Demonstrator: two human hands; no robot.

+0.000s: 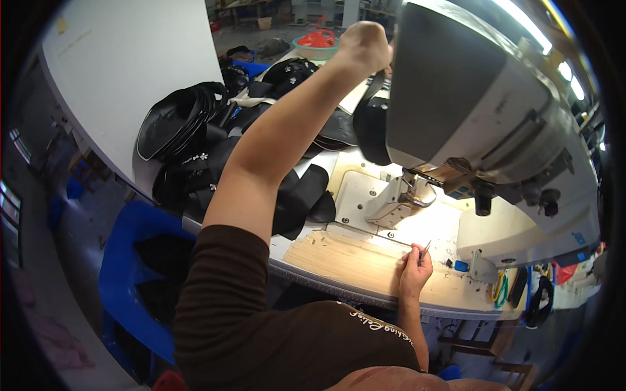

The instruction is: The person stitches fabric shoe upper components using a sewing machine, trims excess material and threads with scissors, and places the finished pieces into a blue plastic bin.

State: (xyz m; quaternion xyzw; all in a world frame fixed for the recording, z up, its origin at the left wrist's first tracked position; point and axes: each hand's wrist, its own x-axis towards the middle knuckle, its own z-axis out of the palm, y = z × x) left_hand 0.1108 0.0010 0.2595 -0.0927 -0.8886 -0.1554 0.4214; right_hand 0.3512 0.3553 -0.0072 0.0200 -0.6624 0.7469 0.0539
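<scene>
My left arm stretches across the table to the far side of a grey and white sewing machine [450, 98]. There my left hand [365, 47] is closed, its fingertips partly hidden by the machine head. From it a black, leather-like piece [372, 127] curves down beside the machine. My right hand [415, 268] rests near the table's front edge, closed around a thin, pointed metal tool [426, 249] that looks like tweezers. Beyond that hand are the needle area and presser foot [409, 186], over a white metal plate [355, 202].
Black pieces [179, 124], some with small white flower ornaments, are heaped left of the machine. A blue bin [130, 260] stands below them. A wooden board [345, 257] lies along the front edge. Green-handled scissors [501, 293] lie at the right; a basin [316, 49] holds something red behind.
</scene>
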